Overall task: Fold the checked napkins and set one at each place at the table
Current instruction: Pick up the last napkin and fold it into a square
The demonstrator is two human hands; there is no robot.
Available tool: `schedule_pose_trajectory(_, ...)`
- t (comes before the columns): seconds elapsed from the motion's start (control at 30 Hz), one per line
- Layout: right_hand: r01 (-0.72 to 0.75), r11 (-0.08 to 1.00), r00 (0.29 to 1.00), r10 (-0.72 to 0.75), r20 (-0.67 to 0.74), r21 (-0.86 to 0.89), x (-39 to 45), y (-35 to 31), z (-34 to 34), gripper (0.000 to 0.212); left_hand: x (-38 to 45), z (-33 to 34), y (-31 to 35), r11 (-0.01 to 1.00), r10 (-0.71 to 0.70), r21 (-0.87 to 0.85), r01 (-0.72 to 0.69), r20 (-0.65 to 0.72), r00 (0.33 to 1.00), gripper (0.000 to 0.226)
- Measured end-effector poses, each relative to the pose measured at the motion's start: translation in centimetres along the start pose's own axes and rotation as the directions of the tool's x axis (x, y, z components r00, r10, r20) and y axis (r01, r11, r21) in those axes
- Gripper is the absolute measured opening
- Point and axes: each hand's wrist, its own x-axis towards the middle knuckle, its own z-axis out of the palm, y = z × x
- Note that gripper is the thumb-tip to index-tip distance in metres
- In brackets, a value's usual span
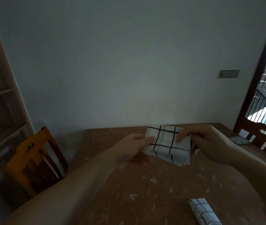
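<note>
Napkin (169,142) folded to a small layered square, held above the far edge of the table (112,184) by both hands.

Left hand (133,146) pinches the left edge, thumb on top; right hand (205,140) pinches the right edge, fingers curled round it. Cloth is white with thin black checks, soft, light and limp, so the stacked layers at its near corner fan apart; it will likely hold shape best gripped across the folded edges, all layers together. Second napkin (203,211), folded long, lies at the near right edge. Tabletop is brown with a pale leaf print. Wooden chairs (31,158) stand at the left and right sides.
</note>
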Motion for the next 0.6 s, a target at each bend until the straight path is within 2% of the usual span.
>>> schedule_pose_trajectory(0.07, -0.006, 0.996, 0.997, 0.013, 0.075, -0.093, -0.4, 0.1, -0.2, 0.050, 0.2, 0.1, -0.1, 0.991, 0.093, 0.099, -0.085, -0.082, 0.992, 0.024)
schedule_pose_trajectory(0.13, -0.006, 0.996, 0.992, 0.017, 0.129, -0.086, -0.6, -0.1, -0.1, 0.035, 0.3, -0.2, -0.1, 0.958, 0.180, 0.244, -0.151, -0.103, 0.978, 0.019)
schedule_pose_trajectory(0.23, -0.042, 0.999, 0.999, 0.042, 0.020, -0.021, 0.1, -0.8, 1.0, 0.018, -0.2, -0.3, 0.2, 0.858, 0.210, 0.466, -0.214, 0.061, 0.976, 0.017)
schedule_pose_trajectory(0.3, -0.053, 0.997, 0.999, 0.053, -0.011, -0.064, 0.9, -1.8, 2.0, 0.013, -0.5, 0.1, 0.4, 0.839, 0.201, 0.483, -0.252, 0.155, 0.967, 0.013)
schedule_pose_trajectory(0.33, -0.058, 0.996, 0.998, 0.057, -0.008, -0.071, 1.1, -2.2, 2.4, 0.018, -0.6, 0.2, 0.4, 0.838, 0.209, 0.475, -0.270, 0.178, 0.962, 0.012)
schedule_pose_trajectory(0.4, -0.082, 0.995, 0.996, 0.081, -0.023, -0.048, 1.3, -2.6, 2.8, 0.024, -1.0, 0.3, 0.4, 0.850, 0.214, 0.442, -0.286, 0.205, 0.955, 0.008)
schedule_pose_trajectory(0.5, -0.080, 0.997, 0.995, 0.081, -0.052, 0.019, 1.2, -2.7, 3.1, 0.021, -1.4, -0.2, 0.4, 0.859, 0.194, 0.429, -0.280, 0.233, 0.953, 0.008)
schedule_pose_trajectory(0.6, -0.046, 0.999, 0.994, 0.047, -0.100, 0.010, 1.2, -3.2, 3.7, 0.021, -1.4, -0.2, 0.4, 0.817, 0.237, 0.491, -0.304, 0.194, 0.952, 0.026)
